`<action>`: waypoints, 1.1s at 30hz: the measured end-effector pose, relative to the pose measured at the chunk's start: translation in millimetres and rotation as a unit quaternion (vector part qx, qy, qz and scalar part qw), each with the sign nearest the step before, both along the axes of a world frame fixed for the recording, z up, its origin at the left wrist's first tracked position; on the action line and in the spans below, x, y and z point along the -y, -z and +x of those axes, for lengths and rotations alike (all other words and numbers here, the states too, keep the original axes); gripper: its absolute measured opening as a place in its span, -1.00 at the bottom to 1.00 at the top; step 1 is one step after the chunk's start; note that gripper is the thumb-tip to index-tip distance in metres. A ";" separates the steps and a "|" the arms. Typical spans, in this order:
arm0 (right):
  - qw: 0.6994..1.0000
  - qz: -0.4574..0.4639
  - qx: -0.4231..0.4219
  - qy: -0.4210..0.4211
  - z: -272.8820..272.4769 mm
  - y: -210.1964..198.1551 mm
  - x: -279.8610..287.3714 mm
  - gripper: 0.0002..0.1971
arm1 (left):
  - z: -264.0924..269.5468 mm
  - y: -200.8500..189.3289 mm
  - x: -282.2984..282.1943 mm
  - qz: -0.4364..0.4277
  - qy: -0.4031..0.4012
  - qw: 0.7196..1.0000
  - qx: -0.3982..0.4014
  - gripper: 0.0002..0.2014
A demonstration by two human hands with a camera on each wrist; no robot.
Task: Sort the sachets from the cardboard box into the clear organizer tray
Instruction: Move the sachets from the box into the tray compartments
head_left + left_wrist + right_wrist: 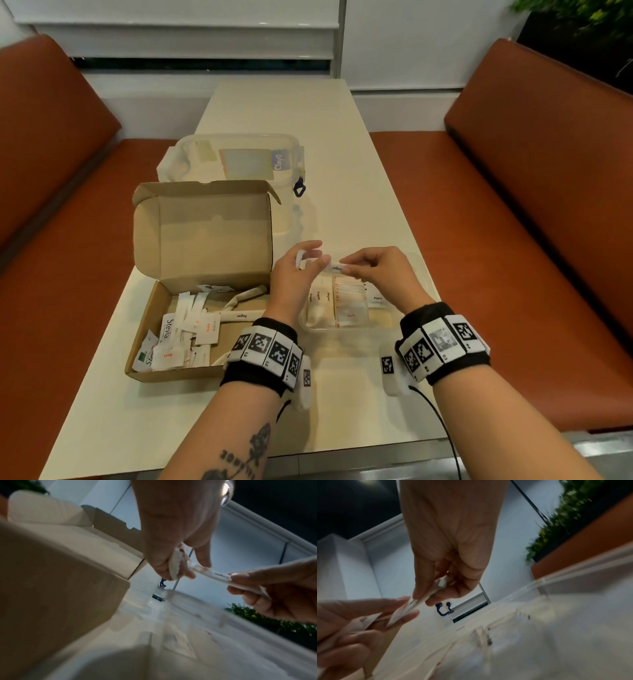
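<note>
White paper, a slim stick sachet printed "Sugar" (331,268), is held above the clear plastic organizer tray (416,270), pinched at one end by the right hand (376,274) and at the other by the left hand (297,274), which also grips more sachets, their count hidden. The hands cover the tray's far compartments. The open brown cardboard box (202,240) lies just left; both wrist views are blurred.
</note>
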State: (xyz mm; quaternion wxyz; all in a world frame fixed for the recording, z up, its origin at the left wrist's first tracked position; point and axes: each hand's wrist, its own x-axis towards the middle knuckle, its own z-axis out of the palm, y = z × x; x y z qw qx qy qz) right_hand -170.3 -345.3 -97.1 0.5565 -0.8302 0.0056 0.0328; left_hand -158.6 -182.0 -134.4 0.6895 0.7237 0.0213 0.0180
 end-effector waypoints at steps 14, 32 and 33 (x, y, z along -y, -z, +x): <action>0.993 0.088 0.033 0.064 7.6 -4.0 -21.5 -0.75 | -3.3 -1.6 -1.0 0.000 0.035 0.999 0.001 -0.98; 0.995 -0.036 -0.076 0.055 4.9 26.9 -53.2 -0.89 | 0.5 12.4 -1.8 -0.010 -0.074 0.995 -0.066 -0.75; 0.994 -0.058 -0.084 0.043 5.6 30.0 -58.4 -0.89 | 0.7 13.0 -1.6 -0.024 -0.080 0.994 -0.074 -0.76</action>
